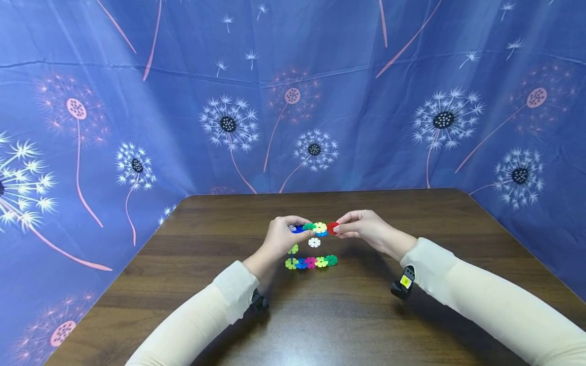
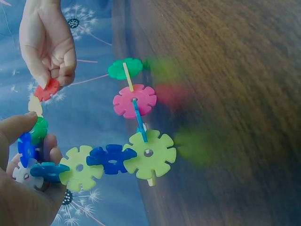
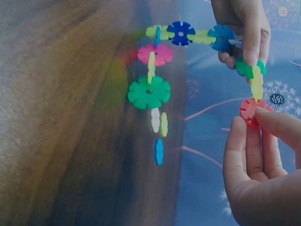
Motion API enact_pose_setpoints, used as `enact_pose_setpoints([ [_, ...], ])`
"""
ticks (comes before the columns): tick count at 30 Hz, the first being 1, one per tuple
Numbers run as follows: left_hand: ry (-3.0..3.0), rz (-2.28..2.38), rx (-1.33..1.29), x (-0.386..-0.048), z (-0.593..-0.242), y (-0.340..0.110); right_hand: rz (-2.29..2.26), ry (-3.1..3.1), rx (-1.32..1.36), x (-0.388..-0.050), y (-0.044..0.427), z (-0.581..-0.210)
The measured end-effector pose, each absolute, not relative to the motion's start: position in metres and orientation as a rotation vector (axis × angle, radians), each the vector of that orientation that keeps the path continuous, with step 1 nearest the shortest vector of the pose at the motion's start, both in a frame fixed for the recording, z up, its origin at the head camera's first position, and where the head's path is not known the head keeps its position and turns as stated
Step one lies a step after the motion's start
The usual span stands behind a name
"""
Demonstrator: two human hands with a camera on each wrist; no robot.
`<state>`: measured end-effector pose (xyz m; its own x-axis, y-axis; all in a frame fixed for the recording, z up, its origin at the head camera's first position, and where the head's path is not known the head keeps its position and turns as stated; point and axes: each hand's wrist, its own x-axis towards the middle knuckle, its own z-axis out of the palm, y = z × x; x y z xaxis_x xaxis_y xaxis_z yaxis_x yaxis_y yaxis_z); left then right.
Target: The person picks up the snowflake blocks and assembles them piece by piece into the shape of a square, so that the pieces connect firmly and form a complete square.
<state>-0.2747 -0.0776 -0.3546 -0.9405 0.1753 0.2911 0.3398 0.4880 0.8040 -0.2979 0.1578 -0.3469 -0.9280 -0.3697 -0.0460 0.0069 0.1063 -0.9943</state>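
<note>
A chain of notched plastic discs stands up from the table in a bent shape. Its lower row holds a pink disc (image 1: 311, 262) and, at the right end, a green disc (image 3: 149, 92). A side of blue and yellow-green discs (image 2: 81, 168) rises to my left hand (image 1: 284, 237). That hand grips the upper row around a dark blue disc (image 2: 27, 149) and another green disc (image 2: 39, 131). Past these comes a yellow disc (image 3: 257, 84). My right hand (image 1: 366, 230) pinches a red disc (image 3: 250, 112) at the yellow disc's outer edge; how deep their slots meet cannot be told.
Beyond the lower row lie a white disc (image 1: 314, 242) and a light blue disc (image 3: 159, 151), seen edge-on from the right wrist. The brown wooden table (image 1: 220, 223) ends at a blue dandelion-print cloth (image 1: 357, 101).
</note>
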Motion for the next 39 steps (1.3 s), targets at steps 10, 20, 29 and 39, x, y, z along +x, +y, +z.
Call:
enact_pose_setpoints([
  [10,-2.566,-1.388,-0.498,-0.278,-0.357,-0.075,-1.940,2.148,-0.441,-0.294,0.160,-0.350],
  [20,-2.550,-1.406,-0.578,-0.280,-0.358,-0.075,-1.926,2.227,-0.470,-0.288,0.157,-0.350],
  [29,-2.515,-1.471,-0.596,-0.280,-0.361,-0.076,-2.012,2.225,-0.482,-0.285,0.150,-0.352],
  [39,-2.530,-1.456,-0.606,-0.279,-0.360,-0.075,-2.045,2.196,-0.440,-0.283,0.151,-0.348],
])
